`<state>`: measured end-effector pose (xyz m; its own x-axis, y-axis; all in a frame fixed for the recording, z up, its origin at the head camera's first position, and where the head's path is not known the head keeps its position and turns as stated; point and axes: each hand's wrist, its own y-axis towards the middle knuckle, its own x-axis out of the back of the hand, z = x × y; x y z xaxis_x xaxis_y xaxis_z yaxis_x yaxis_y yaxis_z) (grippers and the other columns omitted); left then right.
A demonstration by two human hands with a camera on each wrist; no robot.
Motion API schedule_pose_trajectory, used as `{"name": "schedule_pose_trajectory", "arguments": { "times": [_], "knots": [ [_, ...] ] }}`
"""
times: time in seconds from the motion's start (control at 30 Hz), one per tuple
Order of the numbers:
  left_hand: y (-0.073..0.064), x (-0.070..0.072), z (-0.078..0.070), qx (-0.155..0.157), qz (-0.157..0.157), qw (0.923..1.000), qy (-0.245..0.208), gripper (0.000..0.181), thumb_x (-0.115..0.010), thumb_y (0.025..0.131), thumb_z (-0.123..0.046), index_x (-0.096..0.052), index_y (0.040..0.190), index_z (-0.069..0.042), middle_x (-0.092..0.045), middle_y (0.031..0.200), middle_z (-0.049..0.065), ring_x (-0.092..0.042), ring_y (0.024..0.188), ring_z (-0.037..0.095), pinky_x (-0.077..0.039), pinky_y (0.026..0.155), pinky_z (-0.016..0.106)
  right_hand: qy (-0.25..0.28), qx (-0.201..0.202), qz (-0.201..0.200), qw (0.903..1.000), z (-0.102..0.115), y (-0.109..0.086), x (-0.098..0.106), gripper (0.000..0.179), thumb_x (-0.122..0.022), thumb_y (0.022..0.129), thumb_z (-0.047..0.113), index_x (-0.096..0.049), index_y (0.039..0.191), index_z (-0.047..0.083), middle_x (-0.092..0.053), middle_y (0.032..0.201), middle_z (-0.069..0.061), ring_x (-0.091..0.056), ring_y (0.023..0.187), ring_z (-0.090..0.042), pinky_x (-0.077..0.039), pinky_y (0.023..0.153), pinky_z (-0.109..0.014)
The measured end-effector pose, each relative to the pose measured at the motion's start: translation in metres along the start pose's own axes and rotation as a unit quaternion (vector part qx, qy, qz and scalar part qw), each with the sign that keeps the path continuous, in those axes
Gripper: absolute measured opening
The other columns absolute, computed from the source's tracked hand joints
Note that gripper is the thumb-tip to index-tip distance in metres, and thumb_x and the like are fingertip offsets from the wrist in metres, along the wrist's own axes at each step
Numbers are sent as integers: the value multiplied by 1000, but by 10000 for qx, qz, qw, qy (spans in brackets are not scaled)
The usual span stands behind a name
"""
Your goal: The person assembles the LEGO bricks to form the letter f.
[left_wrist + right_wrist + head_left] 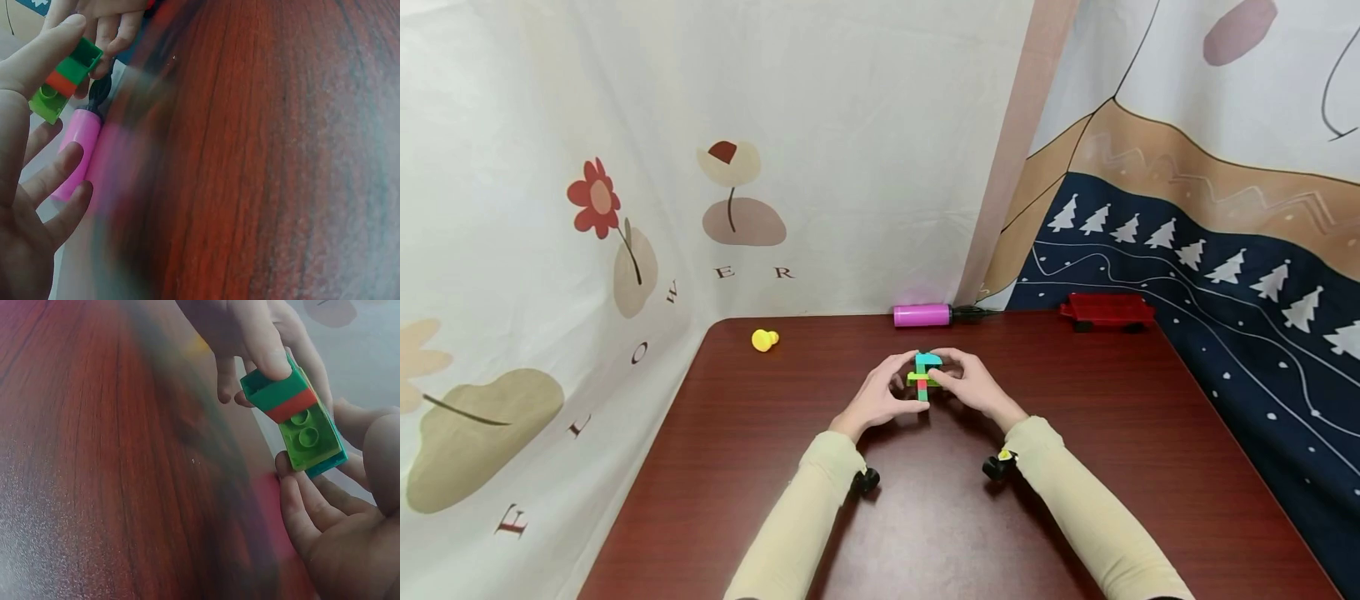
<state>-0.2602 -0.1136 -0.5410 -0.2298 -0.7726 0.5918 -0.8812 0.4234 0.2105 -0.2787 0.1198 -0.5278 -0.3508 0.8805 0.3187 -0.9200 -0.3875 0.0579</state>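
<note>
Between both hands is a small assembly of toy building bricks. It has a blue-green part at the top, a lime-green brick across the middle, and a red and a green brick below. In the right wrist view, the lime-green brick shows its hollow underside with round tubes. My left hand pinches the assembly from the left, its thumb on the green brick at one end. On the other side my right hand grips it, thumb toward the lime-green part. Fingers partly hide the blue-green part.
A yellow toy piece lies at the table's back left. Behind the hands, a pink pump-like cylinder with a black end lies along the back edge. A red toy wagon stands at the back right. Printed cloths hang behind the brown table.
</note>
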Motion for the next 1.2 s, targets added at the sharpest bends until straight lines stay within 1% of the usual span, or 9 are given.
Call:
{"name": "schedule_pose_trajectory", "arguments": {
  "times": [0.17,0.3,0.37,0.47,0.7,0.9,1.0,1.07,1.2],
  "knots": [
    [1,-1,3,110,-38,9999,-119,90,-91,84,-30,-44,160,-16,-56,149,1,-60,89,21,-51,80,32,-116,-53,120,9998,1,-1,2,54,-74,100,17,-56,149,6,-62,144,-16,-70,115,-32,-59,91,-37],
    [2,-2,4,176,-59,9997,-188,86,-91,84,-31,-47,157,-20,-59,147,-1,-60,87,21,-51,79,32,-205,63,151,9997,1,-1,2,53,-74,100,14,-55,148,2,-60,145,-19,-70,115,-35,-59,93,-40],
    [2,-2,3,228,-70,9996,-130,85,-91,83,-33,-48,155,-23,-60,145,-2,-58,86,20,-50,79,31,-265,114,135,9995,0,0,2,52,-74,100,14,-56,147,1,-61,144,-19,-70,115,-36,-59,96,-42],
    [3,-3,4,317,-74,9995,10,85,-91,83,-39,-48,155,-24,-61,144,-4,-56,86,19,-48,77,32,-387,155,124,9991,-2,2,2,50,-74,99,12,-57,145,0,-61,143,-20,-70,115,-36,-58,98,-46],
    [4,-5,7,495,-64,9986,183,87,-90,82,-45,-49,156,-25,-61,144,-5,-54,91,20,-47,78,34,-883,329,62,9955,-7,6,1,46,-75,99,13,-60,142,2,-66,137,-17,-71,111,-30,-58,96,-44],
    [5,-9,8,525,-12,9982,282,91,-90,84,-42,-45,160,-20,-59,148,-2,-56,99,21,-48,84,36,-1196,279,-29,9924,-10,6,1,48,-76,99,15,-60,143,5,-68,135,-15,-71,110,-32,-58,96,-47],
    [4,-12,8,604,24,9971,452,92,-89,84,-43,-44,161,-21,-58,150,-3,-58,103,20,-48,88,38,-1462,230,-53,9890,-13,6,1,49,-76,99,18,-61,144,7,-69,131,-15,-71,107,-31,-57,95,-48],
    [3,-13,7,682,57,9959,597,92,-89,84,-44,-43,161,-24,-58,151,-3,-59,105,20,-46,94,40,-1628,221,-67,9864,-14,5,1,49,-77,98,19,-61,144,8,-70,129,-15,-71,106,-31,-57,95,-48],
    [2,-14,8,787,103,9935,816,93,-89,84,-45,-42,162,-25,-59,151,-2,-58,107,19,-42,99,44,-1853,210,-89,9824,-14,5,-1,49,-77,98,19,-61,143,7,-71,128,-15,-71,104,-30,-57,95,-47]
  ]
}}
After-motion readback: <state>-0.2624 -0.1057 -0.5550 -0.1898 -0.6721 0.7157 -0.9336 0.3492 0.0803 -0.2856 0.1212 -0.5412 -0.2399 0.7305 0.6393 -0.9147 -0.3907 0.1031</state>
